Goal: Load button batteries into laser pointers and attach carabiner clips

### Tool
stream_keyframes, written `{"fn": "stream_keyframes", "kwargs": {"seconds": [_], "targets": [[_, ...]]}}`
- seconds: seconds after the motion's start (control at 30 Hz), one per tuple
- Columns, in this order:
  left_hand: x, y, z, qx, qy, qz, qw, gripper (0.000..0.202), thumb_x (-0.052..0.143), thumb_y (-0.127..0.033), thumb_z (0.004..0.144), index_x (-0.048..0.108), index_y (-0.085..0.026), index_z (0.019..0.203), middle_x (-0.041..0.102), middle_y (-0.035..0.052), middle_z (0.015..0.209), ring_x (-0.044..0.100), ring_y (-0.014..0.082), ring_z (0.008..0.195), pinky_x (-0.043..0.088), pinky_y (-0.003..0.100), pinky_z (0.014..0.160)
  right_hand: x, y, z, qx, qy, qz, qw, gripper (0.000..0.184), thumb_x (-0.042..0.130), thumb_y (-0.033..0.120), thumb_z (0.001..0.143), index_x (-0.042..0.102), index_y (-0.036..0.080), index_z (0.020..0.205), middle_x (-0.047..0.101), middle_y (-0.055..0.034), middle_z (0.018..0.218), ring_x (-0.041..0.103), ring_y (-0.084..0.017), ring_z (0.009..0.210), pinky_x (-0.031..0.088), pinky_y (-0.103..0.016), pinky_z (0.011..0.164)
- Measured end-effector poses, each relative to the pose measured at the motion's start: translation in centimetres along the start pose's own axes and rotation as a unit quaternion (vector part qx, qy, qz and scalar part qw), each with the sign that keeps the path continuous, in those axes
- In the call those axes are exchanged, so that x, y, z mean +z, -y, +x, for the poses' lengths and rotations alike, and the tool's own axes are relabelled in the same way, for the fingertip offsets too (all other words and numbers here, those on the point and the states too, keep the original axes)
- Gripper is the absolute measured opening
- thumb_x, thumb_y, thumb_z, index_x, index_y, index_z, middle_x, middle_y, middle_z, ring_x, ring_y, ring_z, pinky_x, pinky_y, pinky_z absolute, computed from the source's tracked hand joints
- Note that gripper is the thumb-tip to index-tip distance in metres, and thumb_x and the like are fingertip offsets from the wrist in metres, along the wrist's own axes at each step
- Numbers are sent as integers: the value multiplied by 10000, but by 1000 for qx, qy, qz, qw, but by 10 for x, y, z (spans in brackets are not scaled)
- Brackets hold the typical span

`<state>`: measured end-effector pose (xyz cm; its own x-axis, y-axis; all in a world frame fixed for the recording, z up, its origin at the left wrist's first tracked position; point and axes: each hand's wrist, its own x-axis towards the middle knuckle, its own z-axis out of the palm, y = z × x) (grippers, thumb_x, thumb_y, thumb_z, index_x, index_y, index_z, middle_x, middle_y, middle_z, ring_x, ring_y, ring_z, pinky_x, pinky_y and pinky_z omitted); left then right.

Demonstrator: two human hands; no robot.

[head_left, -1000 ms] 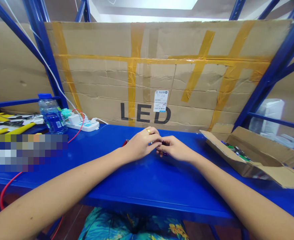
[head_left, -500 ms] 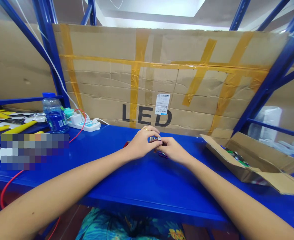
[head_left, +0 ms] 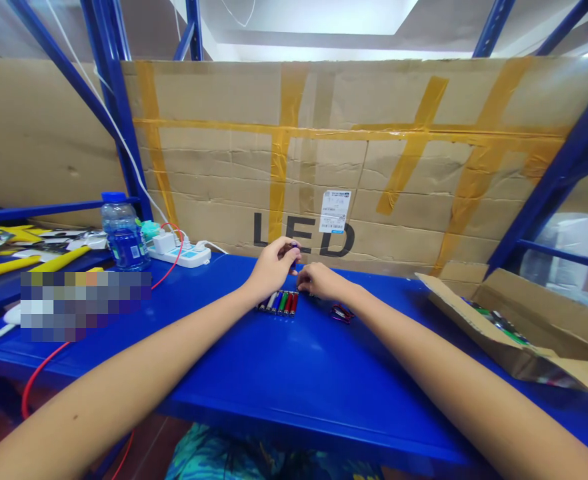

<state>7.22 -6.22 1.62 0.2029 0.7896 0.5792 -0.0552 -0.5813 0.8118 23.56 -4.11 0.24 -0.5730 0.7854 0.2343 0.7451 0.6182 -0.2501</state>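
Observation:
My left hand [head_left: 274, 263] is raised a little above the blue table, its thumb and fingers closed around a small dark purple tube [head_left: 294, 256]. To its right, my right hand [head_left: 321, 281] reaches down to the tabletop with fingertips pinched together; whatever they hold is hidden. Small dark pieces [head_left: 313, 296] lie just under that hand. Below both hands, several slim coloured metal tubes [head_left: 283, 303], among them silver, blue, green and red, lie side by side in a row. A few purple and red metal clips [head_left: 341, 313] rest near my right wrist.
An open cardboard box [head_left: 504, 347] with green and black items stands at the right. At the left are a bottle of blue liquid [head_left: 124, 233], a white power strip [head_left: 194, 255], a red cable [head_left: 34, 380] and yellow-handled items [head_left: 59, 259]. A large cardboard sheet [head_left: 214, 180] closes the back.
My hands were together around a piece with round silvery ends; now they are apart. The left holds a purple tube, the right has lowered to the table. The tube row and clips show more fully.

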Motion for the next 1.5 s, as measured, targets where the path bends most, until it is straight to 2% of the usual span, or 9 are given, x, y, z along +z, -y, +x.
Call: {"fn": "stream_keyframes", "kwargs": {"seconds": [0.1,0.23,0.37,0.5,0.87,1.1,1.27,1.4,1.5], "targets": [[0,0,-1,-21,21,-22,999,95,576,-223,849,552,-153,907,558,-9,726,588,114,654,531,227,503,4,-3,5,-4,8,15,1000,123,586,92,752,694,142,718,671,-31,669,536,-134,603,363,-253,608],[1,-1,-4,-14,49,20,999,134,629,-245,825,564,-146,887,570,-16,750,535,63,510,495,221,491,-15,-5,-15,26,-88,82,992,108,570,156,788,673,143,757,681,-41,741,566,-148,679,394,-267,651],[5,-4,-10,13,64,108,992,140,664,-262,798,606,-146,850,627,12,794,585,114,671,502,262,620,-39,7,-54,48,-228,220,947,177,608,325,810,658,157,789,680,-51,787,583,-175,736,444,-309,697],[14,-9,-21,19,121,155,980,153,665,-293,801,619,-163,868,647,0,752,593,134,689,482,272,652,-41,24,-80,41,-266,265,926,209,635,380,800,662,173,800,678,-48,777,579,-181,733,457,-329,704],[25,-7,-32,46,165,169,971,121,575,-289,880,532,-178,896,642,-5,765,605,130,702,451,261,667,-40,22,-82,49,-240,301,922,213,636,381,783,642,168,791,656,-40,741,558,-158,659,454,-309,633],[22,-10,-33,69,168,243,953,121,556,-299,895,518,-185,901,616,-3,777,569,141,709,426,272,651,-39,26,-85,27,-196,219,955,183,589,342,823,660,175,804,682,-47,791,581,-174,724,453,-314,681],[19,-7,-33,167,194,368,894,52,478,-235,929,497,-186,931,628,33,838,586,164,729,431,279,636,-40,25,-85,31,-149,225,962,202,577,347,834,635,175,744,671,-38,720,574,-155,653,444,-295,631],[17,-7,-31,263,192,488,810,152,361,-164,944,504,-166,891,602,64,808,588,182,719,447,287,618,-35,22,-83,90,-81,404,907,259,624,415,802,583,171,726,635,-22,612,526,-118,488,412,-267,500],[19,-14,-33,283,188,505,793,195,354,-223,962,527,-151,907,601,83,831,590,203,759,473,317,656,-30,20,-81,97,-63,479,870,286,665,426,773,565,166,708,621,-16,593,506,-101,456,382,-249,458]]}}
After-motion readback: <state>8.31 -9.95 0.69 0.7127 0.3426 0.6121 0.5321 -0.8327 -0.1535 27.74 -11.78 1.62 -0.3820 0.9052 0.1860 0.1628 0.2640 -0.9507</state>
